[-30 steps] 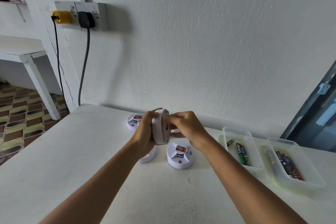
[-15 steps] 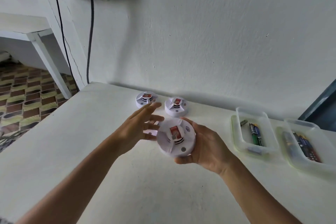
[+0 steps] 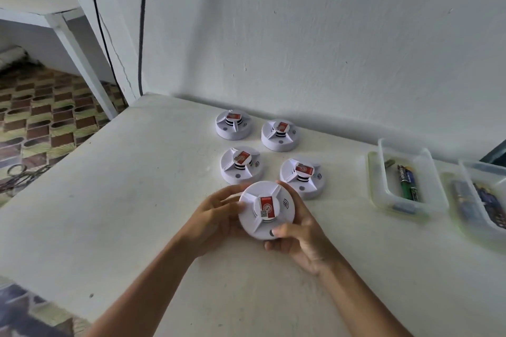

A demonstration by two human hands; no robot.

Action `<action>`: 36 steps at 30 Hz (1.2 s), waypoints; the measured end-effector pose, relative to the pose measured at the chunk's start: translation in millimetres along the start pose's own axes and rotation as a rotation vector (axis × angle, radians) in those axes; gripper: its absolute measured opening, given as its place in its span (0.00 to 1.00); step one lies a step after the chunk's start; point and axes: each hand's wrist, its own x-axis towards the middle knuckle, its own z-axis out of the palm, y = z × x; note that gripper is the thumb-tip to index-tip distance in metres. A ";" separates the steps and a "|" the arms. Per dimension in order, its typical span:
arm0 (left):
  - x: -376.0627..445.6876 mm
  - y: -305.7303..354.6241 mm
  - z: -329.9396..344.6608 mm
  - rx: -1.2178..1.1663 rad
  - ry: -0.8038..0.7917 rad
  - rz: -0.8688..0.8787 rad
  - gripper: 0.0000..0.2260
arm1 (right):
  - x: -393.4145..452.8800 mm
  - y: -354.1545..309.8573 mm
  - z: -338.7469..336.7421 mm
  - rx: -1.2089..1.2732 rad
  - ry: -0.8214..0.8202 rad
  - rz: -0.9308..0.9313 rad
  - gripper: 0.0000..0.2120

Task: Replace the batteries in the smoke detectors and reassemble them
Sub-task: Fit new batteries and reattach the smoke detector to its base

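A round white smoke detector (image 3: 267, 210) with a red label on top faces up just above the white table (image 3: 123, 200). My left hand (image 3: 216, 219) grips its left rim, and my right hand (image 3: 299, 238) cups its right side with the thumb on the front edge. Several more white detectors stand behind it: one at the near left (image 3: 241, 165), one at the near right (image 3: 302, 176), and two by the wall, one on the left (image 3: 232, 126) and one on the right (image 3: 280, 135).
Two clear plastic trays of batteries sit at the right, a nearer one (image 3: 405, 179) and a farther one (image 3: 484, 200). The wall rises right behind the detectors. Two black cables (image 3: 141, 35) hang at the back left. The table's left edge drops to a patterned floor (image 3: 35, 123).
The detector, held on edge between both hands, was turned face up and lowered toward the table. My left hand let go, then took hold again. The camera tilted down.
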 end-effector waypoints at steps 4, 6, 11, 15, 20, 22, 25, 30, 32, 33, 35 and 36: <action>-2.9 -3.2 -3.3 -0.068 -0.043 -0.003 0.21 | -0.7 3.4 0.4 -0.028 -0.009 -0.024 0.42; -3.0 -4.5 -4.4 -0.079 -0.054 0.002 0.21 | -0.7 4.5 -0.6 -0.027 -0.008 -0.031 0.43; -2.5 -3.7 -4.7 -0.109 -0.091 0.004 0.27 | -0.1 6.7 -1.4 -0.021 -0.002 -0.043 0.44; -2.0 -2.7 -3.3 -0.107 -0.090 0.013 0.21 | 0.7 6.6 -0.9 -0.031 0.012 -0.051 0.44; -3.2 0.1 -0.9 -0.121 -0.102 0.017 0.27 | 1.1 6.0 -0.2 -0.051 0.013 -0.057 0.43; -3.2 0.0 -1.4 -0.118 -0.101 0.016 0.27 | 0.9 6.0 0.3 -0.049 0.019 -0.057 0.44; -3.4 0.4 -1.9 -0.124 -0.108 0.015 0.27 | 0.6 5.4 1.5 -0.040 0.020 -0.063 0.42; -4.1 1.8 -0.7 -0.138 -0.119 0.015 0.26 | -0.7 3.8 3.2 -0.057 0.011 -0.079 0.38; -4.1 1.4 -0.6 -0.138 -0.114 0.016 0.26 | -1.0 3.4 3.7 -0.064 0.011 -0.085 0.37; -4.1 1.4 -0.4 -0.137 -0.111 0.016 0.27 | -1.1 3.3 3.9 -0.068 0.012 -0.086 0.37; -4.0 1.7 -0.5 -0.143 -0.101 0.014 0.27 | -1.0 3.3 3.8 -0.078 0.012 -0.086 0.36; -3.8 1.7 -0.6 -0.145 -0.097 0.013 0.27 | -0.8 3.4 3.6 -0.082 0.014 -0.086 0.36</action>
